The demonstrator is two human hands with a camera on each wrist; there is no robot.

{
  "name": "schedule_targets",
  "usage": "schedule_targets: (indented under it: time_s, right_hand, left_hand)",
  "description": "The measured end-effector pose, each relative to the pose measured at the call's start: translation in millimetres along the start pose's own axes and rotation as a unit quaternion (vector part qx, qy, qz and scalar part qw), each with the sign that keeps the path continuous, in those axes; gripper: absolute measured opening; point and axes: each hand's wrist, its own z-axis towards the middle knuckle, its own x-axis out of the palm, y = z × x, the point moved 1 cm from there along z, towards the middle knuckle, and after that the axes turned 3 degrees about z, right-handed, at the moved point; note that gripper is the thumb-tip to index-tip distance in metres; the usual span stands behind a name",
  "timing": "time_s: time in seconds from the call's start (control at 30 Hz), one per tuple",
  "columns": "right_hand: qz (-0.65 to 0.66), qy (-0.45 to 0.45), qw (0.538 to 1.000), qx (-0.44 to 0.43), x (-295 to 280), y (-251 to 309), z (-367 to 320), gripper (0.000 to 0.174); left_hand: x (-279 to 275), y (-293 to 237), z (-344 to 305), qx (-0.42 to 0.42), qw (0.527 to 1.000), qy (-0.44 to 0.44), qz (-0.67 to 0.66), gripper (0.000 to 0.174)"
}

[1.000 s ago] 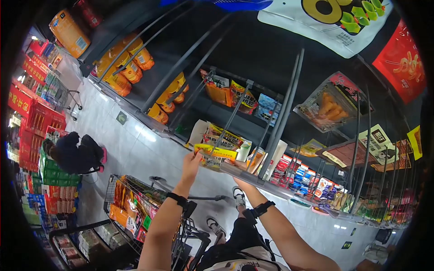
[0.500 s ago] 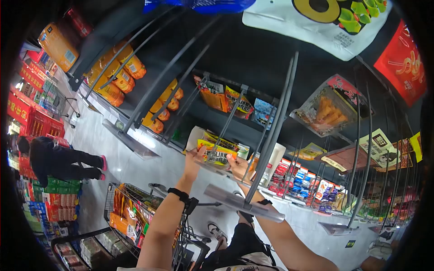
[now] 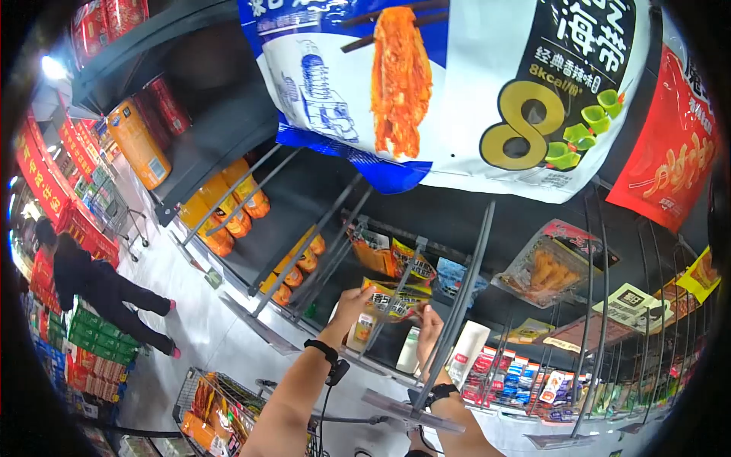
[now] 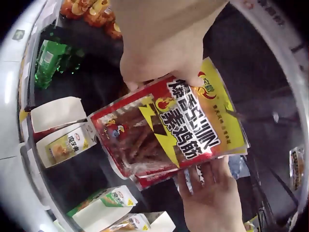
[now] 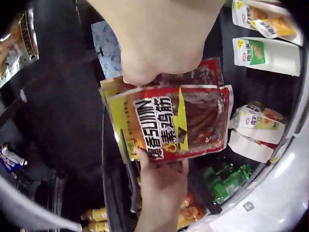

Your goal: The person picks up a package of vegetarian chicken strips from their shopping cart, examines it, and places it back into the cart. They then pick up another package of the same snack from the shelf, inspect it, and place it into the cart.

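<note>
Both hands hold a small stack of flat snack packets, red and yellow with a clear window onto brown strips. My left hand pinches one long edge, its thumb on the front face in the right wrist view. At the opposite edge my right hand grips with its fingers partly behind the packets. The stack is held in front of the dark shelf back, beside thin metal display rods. Similar hanging packets are just beyond it.
White open-topped snack boxes stand on the shelf below. Large hanging bags fill the space overhead, and long rods with clear label holders project toward me. A loaded shopping cart is at lower left; a person stands beyond it.
Both hands have lifted the packets up from the box on the shelf toward the hanging rods. The overhead bags fill more of the view. The person at left has risen from a crouch.
</note>
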Motion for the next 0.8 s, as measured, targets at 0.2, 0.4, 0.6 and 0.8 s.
schedule_targets:
  time_s: [0.2, 0.4, 0.6, 0.8]
  right_hand:
    - [0.047, 0.070, 0.992, 0.097, -55.9, -85.2, -33.3, 0.047]
    - [-0.087, 0.170, 0.929, 0.316, -115.7, -38.6, -140.4, 0.049]
    - [-0.352, 0.306, 0.723, 0.510, -229.8, -31.8, -234.4, 0.035]
    - [-0.525, 0.382, 0.590, 0.480, -302.4, -39.8, -294.7, 0.027]
  left_hand:
    - [-16.5, -16.9, -50.1, 0.028, 0.998, 0.058, 0.022, 0.039]
    - [-74.7, 21.8, -211.9, 0.008, 0.986, 0.060, -0.153, 0.032]
    - [-154.7, 58.8, -443.9, -0.161, 0.967, -0.148, -0.130, 0.028]
    - [-252.1, 153.3, -639.5, -0.188, 0.882, -0.426, -0.075, 0.022]
